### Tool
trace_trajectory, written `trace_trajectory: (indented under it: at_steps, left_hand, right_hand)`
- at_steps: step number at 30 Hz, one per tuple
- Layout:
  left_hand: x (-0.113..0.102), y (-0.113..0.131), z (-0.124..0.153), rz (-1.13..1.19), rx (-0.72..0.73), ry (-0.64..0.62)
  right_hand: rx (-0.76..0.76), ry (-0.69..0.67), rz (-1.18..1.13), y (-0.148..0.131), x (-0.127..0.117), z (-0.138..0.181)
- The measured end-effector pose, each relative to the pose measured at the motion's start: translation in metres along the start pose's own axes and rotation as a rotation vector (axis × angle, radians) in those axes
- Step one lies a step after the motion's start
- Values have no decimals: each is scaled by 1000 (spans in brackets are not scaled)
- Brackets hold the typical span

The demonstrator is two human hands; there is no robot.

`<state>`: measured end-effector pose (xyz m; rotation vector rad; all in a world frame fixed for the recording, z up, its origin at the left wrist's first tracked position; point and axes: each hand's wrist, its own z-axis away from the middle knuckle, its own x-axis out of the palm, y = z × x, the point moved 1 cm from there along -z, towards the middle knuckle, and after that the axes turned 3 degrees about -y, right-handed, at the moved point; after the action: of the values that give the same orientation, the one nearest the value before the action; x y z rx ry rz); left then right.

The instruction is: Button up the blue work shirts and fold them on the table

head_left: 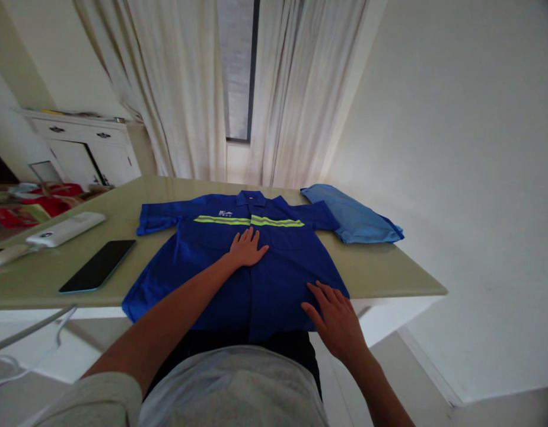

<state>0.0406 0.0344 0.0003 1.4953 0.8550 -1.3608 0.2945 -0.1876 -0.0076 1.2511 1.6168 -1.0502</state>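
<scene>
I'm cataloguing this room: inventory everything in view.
Shirt: 1, blue, on table
Table: 1, tan, centre
Phone: 1, black, table's left
Devices: about 2, white, table's left
Package: 1, light blue, table's right
Cables: several, pale, lower left
Curtains: 2+, cream, back
Window: 1, grey, between curtains
Cabinet: 1, white, back left
Clutter: uncountable, mostly red, left
Wall: 1, pale, right
Floor: 1, pale, below
Person's top: 1, grey, bottom
Trousers: 1, black, bottom
Left hand: 1, bare, on shirt's middle
Right hand: 1, bare, shirt's lower right

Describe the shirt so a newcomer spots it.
Find the table before the curtains. Between the black phone on the left and the light-blue packet on the right lies the shirt, spread flat, collar toward the curtains. Only it has a yellow-green band.
</scene>
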Motion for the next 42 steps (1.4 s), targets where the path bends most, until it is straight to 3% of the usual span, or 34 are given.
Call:
trace_trajectory:
  at_steps: [3,7,10,14,17,20,23,25,26,30,32,34,37,42]
  left_hand:
    - [4,15,24,-5,6,9]
    - [10,31,52,-21,16,46]
    - [14,40,68,-10,16,71]
    - [22,49,87,37,35,86]
    - [25,53,99,57,56,94]
    - [14,48,105,82,117,14]
    - [-18,19,104,206,246,-75]
    - [-44,-19,99,301,240,-52]
    - [-56,-43,97,292,167,-4]
    - [-80,-152,97,-38,-414,190]
    - [-78,-196,101,-149,-561,138]
    - [-72,-224,101,-174,-570,29]
    - [-68,-231,89,-241,-439,24]
    - [-74,-185,38,-239,-268,149]
  right_hand:
    - [14,14,-77,-9,-21,-17]
    - [-192,5,-143,-32,-30,-86]
    - [-334,-115,-156,-54,-8,-158]
    - [-292,-356,-103,-76,41,-230]
    - [-213,-387,-98,-81,66,-246]
    - [-170,-349,-115,-79,73,-240]
    - [-151,-352,-126,-76,73,-230]
    - [-144,-349,-133,-75,72,-225]
    - [-142,-347,-137,-75,72,-224]
    - [-134,-322,-152,-76,72,-222]
    - [-135,-302,-154,-77,72,-222]
    - [-142,-268,-149,-76,71,-226]
    - [-138,-213,-129,-72,71,-241]
    - [-39,-189,-68,-43,68,-283]
